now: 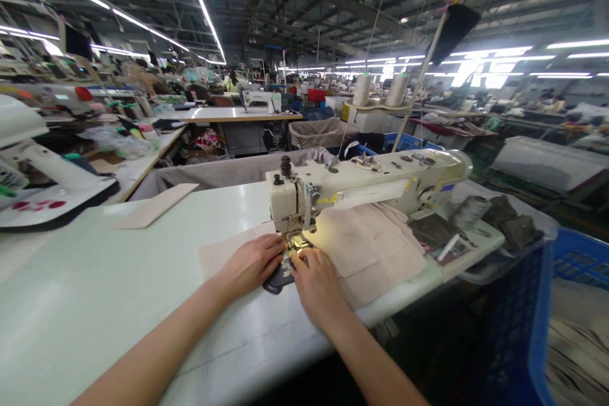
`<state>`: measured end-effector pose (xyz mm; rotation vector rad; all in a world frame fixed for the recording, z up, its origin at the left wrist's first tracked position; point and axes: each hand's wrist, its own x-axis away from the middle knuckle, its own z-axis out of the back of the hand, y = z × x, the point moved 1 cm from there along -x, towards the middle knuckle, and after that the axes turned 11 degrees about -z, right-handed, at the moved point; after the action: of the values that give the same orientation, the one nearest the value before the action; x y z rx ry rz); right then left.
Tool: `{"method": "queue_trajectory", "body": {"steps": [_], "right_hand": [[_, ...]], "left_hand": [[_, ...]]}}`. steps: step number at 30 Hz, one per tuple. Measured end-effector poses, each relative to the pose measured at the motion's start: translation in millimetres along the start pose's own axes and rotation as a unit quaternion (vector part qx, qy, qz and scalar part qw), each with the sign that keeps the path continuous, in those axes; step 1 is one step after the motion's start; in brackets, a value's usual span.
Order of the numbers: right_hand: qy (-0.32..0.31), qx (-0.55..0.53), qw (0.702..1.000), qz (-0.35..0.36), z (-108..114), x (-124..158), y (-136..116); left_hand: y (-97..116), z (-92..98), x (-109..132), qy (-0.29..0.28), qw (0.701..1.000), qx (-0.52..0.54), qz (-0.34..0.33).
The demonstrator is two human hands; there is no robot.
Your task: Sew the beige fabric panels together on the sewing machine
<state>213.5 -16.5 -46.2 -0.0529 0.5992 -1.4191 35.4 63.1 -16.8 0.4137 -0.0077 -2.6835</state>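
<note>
A cream sewing machine (366, 184) stands on the pale green table (95, 279), its lamp lighting the needle area. My left hand (252, 263) lies on a beige fabric piece (221, 254), fingers pressed flat just left of the presser foot. My right hand (316, 285) rests right of it, fingertips pinching the work at the needle. A small dark piece (277, 280) shows between both hands. A stack of beige pieces (375, 244) lies under the machine arm, right of my right hand.
A loose beige panel (155, 205) lies far left on the table. Thread cones (380, 90) stand behind the machine. Dark pieces and a grey spool (469, 212) sit at the right end. A blue crate (566, 304) stands right; another machine (42, 165) stands left.
</note>
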Motion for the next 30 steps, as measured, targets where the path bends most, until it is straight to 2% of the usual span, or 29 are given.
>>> {"method": "queue_trajectory", "body": {"steps": [7, 12, 16, 19, 21, 24, 27, 30], "right_hand": [[0.039, -0.060, 0.997, 0.028, 1, 2, 2], [0.092, -0.107, 0.988, 0.059, 3, 16, 8], [0.109, -0.113, 0.986, 0.060, 1, 26, 13], [0.105, -0.126, 0.985, 0.061, 1, 27, 15], [0.102, -0.140, 0.983, 0.059, 1, 27, 16], [0.115, -0.173, 0.977, 0.042, 4, 27, 20], [0.124, -0.205, 0.971, 0.020, 7, 30, 24], [0.100, -0.217, 0.970, 0.034, 12, 33, 23]], "left_hand": [[-5, 7.0, -4, 0.001, 1.000, 0.019, 0.019], [-15, 9.2, 17, -0.017, 0.999, 0.040, 0.032], [-6, 14.4, 36, -0.038, 0.996, 0.037, 0.066], [7, 21.6, 38, -0.057, 0.996, 0.016, 0.074], [14, 25.3, 37, -0.094, 0.989, -0.032, 0.111], [21, 27.6, 37, -0.152, 0.954, -0.111, 0.234], [28, 27.7, 42, -0.172, 0.913, -0.155, 0.337], [39, 27.9, 46, -0.180, 0.891, -0.177, 0.378]]}}
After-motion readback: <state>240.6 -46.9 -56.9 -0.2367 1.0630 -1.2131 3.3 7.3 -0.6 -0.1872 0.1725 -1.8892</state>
